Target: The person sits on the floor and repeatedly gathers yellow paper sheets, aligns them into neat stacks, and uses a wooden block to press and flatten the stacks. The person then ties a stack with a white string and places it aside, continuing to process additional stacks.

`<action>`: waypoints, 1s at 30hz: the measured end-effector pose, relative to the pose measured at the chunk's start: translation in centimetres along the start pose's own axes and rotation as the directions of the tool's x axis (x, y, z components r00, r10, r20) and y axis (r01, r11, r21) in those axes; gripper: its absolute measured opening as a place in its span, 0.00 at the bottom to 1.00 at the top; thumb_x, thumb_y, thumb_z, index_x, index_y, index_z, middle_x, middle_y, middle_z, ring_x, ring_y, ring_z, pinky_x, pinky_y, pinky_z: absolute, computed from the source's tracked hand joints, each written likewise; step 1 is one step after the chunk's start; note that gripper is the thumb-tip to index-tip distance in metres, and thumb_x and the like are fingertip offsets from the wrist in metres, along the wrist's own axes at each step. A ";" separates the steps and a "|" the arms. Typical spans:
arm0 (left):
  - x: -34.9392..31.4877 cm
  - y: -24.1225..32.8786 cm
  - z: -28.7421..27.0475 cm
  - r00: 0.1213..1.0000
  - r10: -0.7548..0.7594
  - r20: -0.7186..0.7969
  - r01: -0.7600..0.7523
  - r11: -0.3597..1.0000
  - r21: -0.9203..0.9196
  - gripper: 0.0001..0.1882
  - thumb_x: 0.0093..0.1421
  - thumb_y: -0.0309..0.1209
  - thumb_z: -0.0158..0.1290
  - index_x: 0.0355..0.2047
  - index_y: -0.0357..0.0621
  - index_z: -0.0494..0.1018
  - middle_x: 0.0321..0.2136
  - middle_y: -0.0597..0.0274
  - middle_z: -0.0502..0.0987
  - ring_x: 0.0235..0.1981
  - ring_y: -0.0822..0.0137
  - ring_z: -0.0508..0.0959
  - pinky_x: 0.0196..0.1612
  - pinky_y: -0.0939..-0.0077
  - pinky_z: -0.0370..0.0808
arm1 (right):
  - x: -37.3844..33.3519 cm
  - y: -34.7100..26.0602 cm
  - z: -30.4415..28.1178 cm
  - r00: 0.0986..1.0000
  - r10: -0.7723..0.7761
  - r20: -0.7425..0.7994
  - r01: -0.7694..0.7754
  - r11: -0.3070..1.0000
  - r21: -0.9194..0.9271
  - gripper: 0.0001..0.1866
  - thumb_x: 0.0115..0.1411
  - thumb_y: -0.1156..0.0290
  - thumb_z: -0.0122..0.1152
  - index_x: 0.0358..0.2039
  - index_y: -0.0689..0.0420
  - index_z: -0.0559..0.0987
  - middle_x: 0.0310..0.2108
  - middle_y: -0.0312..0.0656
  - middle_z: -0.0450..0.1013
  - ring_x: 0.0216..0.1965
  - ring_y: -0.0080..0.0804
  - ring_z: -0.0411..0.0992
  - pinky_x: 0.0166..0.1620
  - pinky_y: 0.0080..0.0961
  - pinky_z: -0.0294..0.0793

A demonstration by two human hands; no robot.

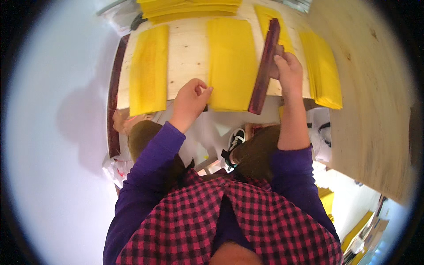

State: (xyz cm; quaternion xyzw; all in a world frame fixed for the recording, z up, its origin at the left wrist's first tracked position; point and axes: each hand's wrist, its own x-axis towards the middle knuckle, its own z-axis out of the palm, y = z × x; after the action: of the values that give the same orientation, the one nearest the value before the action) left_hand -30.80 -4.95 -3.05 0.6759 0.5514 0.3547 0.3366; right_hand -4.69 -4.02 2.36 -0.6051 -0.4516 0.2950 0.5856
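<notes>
In my right hand (289,73) is a long, dark red bar (265,70) with a short grip at its middle, my fingers closed round that grip. The bar stands tilted beside the right edge of a folded yellow cloth-like piece (232,64) on the table. My left hand (190,101) is at the left edge of this middle piece, thumb and fingers drawn together; whether they pinch its edge is hidden. To the left lies another yellow cloth-like piece (149,70), hanging slightly over the near edge of the table.
The pale wooden table (187,48) carries a yellow stack (190,9) at its far side and a yellow pile (322,70) at the right. A wooden panel (371,88) rises on the right, a white wall (57,132) on the left. My knees are below the near edge.
</notes>
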 end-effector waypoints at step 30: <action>-1.1 -0.2 -1.8 0.974 -0.081 0.210 0.078 0.997 0.025 0.13 0.56 0.37 0.53 0.27 0.36 0.72 0.15 0.60 0.71 0.17 0.71 0.69 0.22 0.75 0.66 | 3.8 -0.2 2.5 0.989 -0.038 0.143 0.090 0.922 -0.377 0.18 0.47 0.61 0.56 0.25 0.67 0.72 0.22 0.48 0.72 0.24 0.35 0.72 0.30 0.28 0.70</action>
State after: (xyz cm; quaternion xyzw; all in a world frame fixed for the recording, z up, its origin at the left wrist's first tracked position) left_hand -32.57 -5.89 -2.39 0.6897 0.5421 0.2628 0.4017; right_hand -5.32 0.43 2.89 -0.6715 -0.5581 0.2216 0.4342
